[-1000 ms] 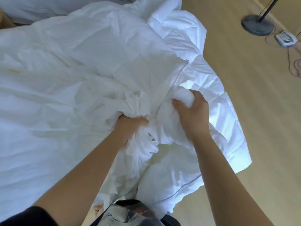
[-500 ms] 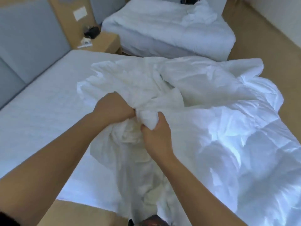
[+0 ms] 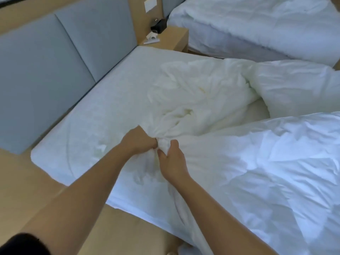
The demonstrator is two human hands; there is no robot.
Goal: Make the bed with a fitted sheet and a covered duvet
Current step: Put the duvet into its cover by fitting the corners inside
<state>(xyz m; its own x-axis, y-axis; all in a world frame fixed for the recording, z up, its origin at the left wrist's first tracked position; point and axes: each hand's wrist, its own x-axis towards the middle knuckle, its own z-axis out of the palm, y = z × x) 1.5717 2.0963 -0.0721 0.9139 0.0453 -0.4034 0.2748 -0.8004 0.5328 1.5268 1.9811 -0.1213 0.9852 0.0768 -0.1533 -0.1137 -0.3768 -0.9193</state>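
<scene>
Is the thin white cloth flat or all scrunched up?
Scrunched up. The cloth lies crumpled on the mattress; the left hand and right hand grip a bunched bit.

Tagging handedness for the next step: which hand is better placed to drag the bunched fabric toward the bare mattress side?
Probably left. The left hand grips the bunched fabric on the side nearest the bare mattress; the right hand grips it next to the duvet and would have to cross over.

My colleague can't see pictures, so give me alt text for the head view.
The left hand and right hand grip a bunched white sheet on the mattress. A crumpled duvet lies to their right; a grey headboard, nightstand and second bed stand beyond.
</scene>
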